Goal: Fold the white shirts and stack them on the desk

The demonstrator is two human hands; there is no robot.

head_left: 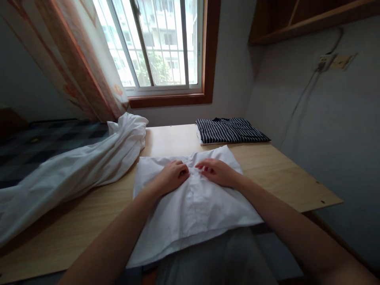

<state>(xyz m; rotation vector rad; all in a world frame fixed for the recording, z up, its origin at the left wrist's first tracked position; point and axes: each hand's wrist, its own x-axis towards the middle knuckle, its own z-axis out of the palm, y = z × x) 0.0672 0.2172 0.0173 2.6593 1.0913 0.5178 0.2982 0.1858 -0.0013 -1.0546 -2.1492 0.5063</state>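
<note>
A white shirt lies spread before me, its centre strip running toward me and its near edge hanging over the table edge. My left hand rests on its left side, fingers curled closed at the centre strip, seemingly pinching the cloth. Across the strip, my right hand lies on the shirt with its index finger stretched out and the fingers loosely apart. Small wrinkles gather between the two hands. The fingertips of the left hand are partly hidden.
A wooden table carries everything. Folded black-and-white striped clothing sits at the back right. A crumpled white cloth stretches along the left, beside a dark checked bed cover. The window and curtain are beyond.
</note>
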